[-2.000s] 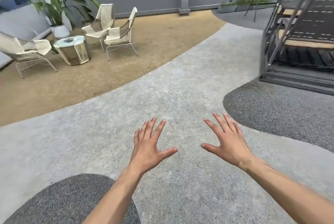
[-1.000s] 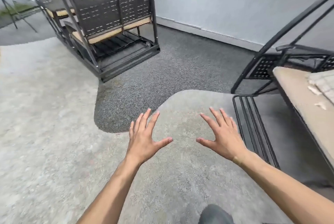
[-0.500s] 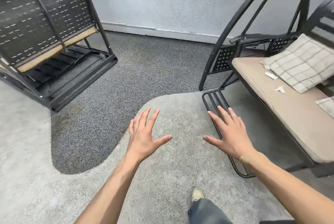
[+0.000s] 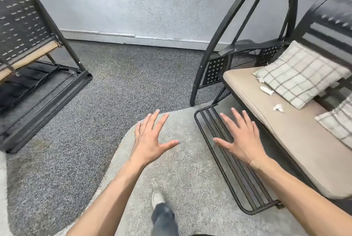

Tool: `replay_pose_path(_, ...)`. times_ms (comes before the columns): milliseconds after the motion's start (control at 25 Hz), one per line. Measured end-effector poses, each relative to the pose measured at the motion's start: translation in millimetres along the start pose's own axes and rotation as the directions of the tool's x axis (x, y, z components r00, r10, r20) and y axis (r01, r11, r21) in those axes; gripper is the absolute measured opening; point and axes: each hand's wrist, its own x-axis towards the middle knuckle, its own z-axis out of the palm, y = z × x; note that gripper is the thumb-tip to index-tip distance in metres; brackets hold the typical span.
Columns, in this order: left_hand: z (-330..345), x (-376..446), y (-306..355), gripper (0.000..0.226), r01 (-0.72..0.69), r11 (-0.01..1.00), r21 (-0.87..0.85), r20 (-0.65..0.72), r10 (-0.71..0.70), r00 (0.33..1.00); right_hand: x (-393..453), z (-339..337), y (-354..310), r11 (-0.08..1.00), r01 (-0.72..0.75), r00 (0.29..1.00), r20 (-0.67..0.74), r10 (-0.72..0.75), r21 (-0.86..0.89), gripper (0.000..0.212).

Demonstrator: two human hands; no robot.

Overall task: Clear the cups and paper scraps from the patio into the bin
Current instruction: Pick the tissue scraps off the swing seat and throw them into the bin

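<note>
White paper scraps lie on the beige seat cushion [image 4: 297, 140] of a swing bench at the right: one long scrap [image 4: 266, 90] by the checked pillow, a smaller crumpled scrap [image 4: 278, 107] nearer me, and a tiny scrap [image 4: 260, 80] at the pillow's corner. My left hand [image 4: 150, 140] and my right hand [image 4: 242, 138] are both held out in front of me, fingers spread, holding nothing. The right hand hovers over the bench's metal footrest, left of the scraps. No cup or bin is in view.
A checked pillow [image 4: 301, 72] leans on the bench back; a second pillow [image 4: 339, 123] lies at the right edge. The black barred footrest [image 4: 243, 174] juts out at floor level. Another black swing bench [image 4: 28, 49] stands at the left. A grey wall runs behind.
I have turned right from the open patio toward the swing bench and stepped closer. The bench and its scraps have come into view. Both hands stay spread and hold nothing.
</note>
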Motion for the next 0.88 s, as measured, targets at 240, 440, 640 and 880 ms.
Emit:
replay_pose_path(240,10,137,-38,0.096,-0.14,0.99,0.023,0.05,0.138,0.989,90,19,3,0.988,-0.145,0.989,-0.045,0.143,-0.044,0.086)
replay_pose_path(440,8,250,-57,0.099,-0.297,0.954,0.04,0.143,0.289,0.947,154,19,-5,0.944,-0.324,0.945,-0.077,0.319,-0.062,0.084)
replay_pose_path(640,19,342,-46,0.099,-0.461,0.887,0.027,0.204,0.446,0.871,187,13,3,0.869,-0.485,0.874,-0.096,0.477,-0.1,0.083)
replay_pose_path(880,62,424,5,0.101,-0.613,0.79,0.001,0.279,0.588,0.759,201,15,46,0.761,-0.636,0.771,-0.12,0.625,-0.126,0.086)
